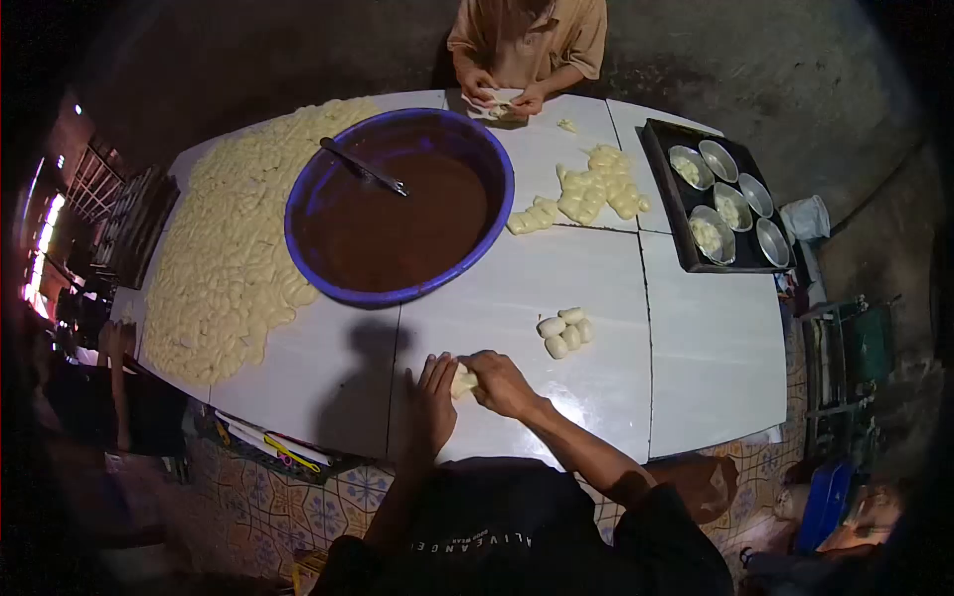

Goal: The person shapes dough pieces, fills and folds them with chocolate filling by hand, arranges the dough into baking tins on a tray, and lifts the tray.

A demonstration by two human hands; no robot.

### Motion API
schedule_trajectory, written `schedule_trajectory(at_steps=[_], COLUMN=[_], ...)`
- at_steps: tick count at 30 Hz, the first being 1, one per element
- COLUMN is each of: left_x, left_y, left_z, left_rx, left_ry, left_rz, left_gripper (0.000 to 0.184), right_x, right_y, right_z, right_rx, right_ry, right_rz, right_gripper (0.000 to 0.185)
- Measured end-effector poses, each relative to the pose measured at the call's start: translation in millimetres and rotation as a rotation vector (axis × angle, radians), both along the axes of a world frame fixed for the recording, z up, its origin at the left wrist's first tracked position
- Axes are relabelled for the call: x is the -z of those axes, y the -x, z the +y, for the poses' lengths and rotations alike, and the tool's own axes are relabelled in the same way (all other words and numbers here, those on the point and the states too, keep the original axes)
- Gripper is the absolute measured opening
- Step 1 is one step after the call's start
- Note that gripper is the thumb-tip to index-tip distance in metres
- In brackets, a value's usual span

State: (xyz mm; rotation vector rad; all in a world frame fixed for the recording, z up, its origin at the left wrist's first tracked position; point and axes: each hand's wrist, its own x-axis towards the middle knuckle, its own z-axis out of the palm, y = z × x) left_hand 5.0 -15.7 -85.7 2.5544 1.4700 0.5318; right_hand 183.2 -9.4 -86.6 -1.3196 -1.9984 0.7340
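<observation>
While left hand, fingers extended, touches dough piece | right hand grasps same | location: lower centre

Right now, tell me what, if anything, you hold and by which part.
The pale dough piece, at its two sides: left grip on its left, right grip on its right. Whether it is clasped or only pressed, I can't tell.

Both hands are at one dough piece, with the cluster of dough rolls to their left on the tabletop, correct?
Wrong side: the head view shows the left hand and right hand at one dough piece, with the cluster of dough rolls to their right, not left, on the tabletop.
</observation>
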Motion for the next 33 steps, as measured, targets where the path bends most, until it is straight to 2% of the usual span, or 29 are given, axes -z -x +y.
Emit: schedule_trajectory(at_steps=[2, 4, 5, 6, 7, 8, 9, 11, 12, 13, 14, 15, 16, 17, 18, 19, 21, 22, 24, 25, 26, 27, 28, 29, 31, 32, 33], left_x=[6.2, -1.0, 5.0, 16.9, 23.3, 17.9, 23.1, 33.1, 32.7, 26.1, 22.0, 21.6, 23.0, 25.3, 30.3, 37.4, 47.4, 53.1, 54.4, 54.7, 56.4, 55.9, 26.1, 13.0, -7.4, -18.9, -15.4], left_y=[11.9, 13.8, 13.3, 15.4, 16.5, 15.1, 15.2, 19.4, 19.7, 14.5, 13.1, 15.9, 19.1, 21.8, 23.6, 24.6, 26.3, 29.5, 33.5, 31.8, 30.8, 31.4, 36.8, 34.0, 22.8, 24.3, 21.7], left_z=[7.3, 6.8, 8.7, 11.2, 11.9, 11.8, 12.6, 13.7, 14.9, 17.3, 18.0, 21.1, 25.8, 29.0, 28.7, 26.9, 35.2, 33.6, 35.7, 36.1, 35.6, 37.8, 36.2, 27.6, 13.7, 6.3, 0.6], left_rx=[-0.044, -0.098, -0.125, -0.155, -0.185, -0.212, -0.237, -0.282, -0.366, -0.452, -0.535, -0.485, -0.433, -0.381, -0.417, -0.453, -0.458, -0.434, -0.370, -0.348, -0.324, -0.290, -0.103, -0.066, 0.029, 0.064, 0.032], left_ry=[0.042, 0.045, 0.046, 0.048, 0.048, 0.011, -0.005, -0.037, 0.048, 0.132, 0.219, 0.201, 0.182, 0.168, 0.160, 0.148, 0.082, 0.043, 0.031, 0.117, 0.202, 0.285, 0.459, 0.463, 0.479, 0.581, 0.438], left_rz=[-0.068, -0.053, -0.153, -0.253, -0.351, -0.288, -0.351, -0.465, -0.566, -0.670, -0.770, -0.768, -0.765, -0.760, -0.733, -0.711, -0.723, -0.749, -0.865, -0.951, -1.037, -1.117, -1.003, -1.054, -1.141, -1.147, -1.095], left_gripper=[0.040, 0.036, 0.035, 0.035, 0.034, 0.032, 0.030, 0.027, 0.025, 0.024, 0.022, 0.022, 0.023, 0.024, 0.024, 0.025, 0.026, 0.027, 0.024, 0.023, 0.021, 0.020, 0.031, 0.040, 0.062, 0.087, 0.090], right_x=[-11.3, -45.2, -40.1, -32.6, -37.4, -26.0, -45.4, -75.5, -68.6, -60.7, -65.6, -54.3, -53.0, -26.3, -18.4, -7.2, -7.5, -27.6, -24.4, -49.9, -39.5, -52.7, -68.7, -78.6, -71.5, -69.6, -70.4], right_y=[-15.2, -38.9, -56.7, -79.1, -100.4, -124.1, -128.6, -103.3, -95.0, -71.5, -50.7, -30.2, -4.9, 18.6, 34.5, 52.0, 61.9, 54.2, 23.4, -5.0, -33.7, -53.2, -60.3, -62.9, -50.7, -42.2, -29.7], right_z=[-12.9, -34.7, -46.8, -56.4, -68.5, -75.2, -81.1, -95.1, -88.4, -82.0, -69.8, -62.2, -46.0, -26.7, -12.8, -5.5, -6.1, -15.8, -37.6, -51.0, -59.7, -63.8, -70.6, -74.7, -73.6, -69.7, -61.6], right_rx=[-0.020, -0.020, 0.082, 0.043, 0.211, 0.223, 0.259, 0.495, 0.531, 0.619, 0.401, 0.312, 0.248, 0.228, 0.197, 0.225, 0.136, 0.097, -0.147, -0.220, -0.246, -0.211, -0.151, -0.084, 0.133, 0.240, 0.227], right_ry=[0.134, 0.333, 0.578, 0.460, 0.577, 0.556, 0.317, -0.023, -0.035, 0.077, 0.059, 0.049, 0.042, 0.013, 0.009, -0.162, 0.218, 0.406, 0.243, 0.536, 0.621, 0.600, 0.378, 0.139, 0.110, 0.090, 0.164], right_rz=[0.083, 0.358, 0.555, 0.682, 0.704, 0.668, 0.227, -0.769, -0.399, 0.074, -0.006, 0.074, 0.104, 0.100, 0.023, -0.032, 0.318, 0.322, 0.647, 0.702, 0.743, 0.588, 0.126, -0.323, -0.058, 0.072, 0.216], right_gripper=[0.038, 0.015, 0.012, 0.014, 0.014, 0.015, 0.026, 0.037, 0.037, 0.033, 0.033, 0.040, 0.046, 0.053, 0.058, 0.057, 0.051, 0.043, 0.035, 0.027, 0.023, 0.027, 0.028, 0.030, 0.029, 0.028, 0.032])
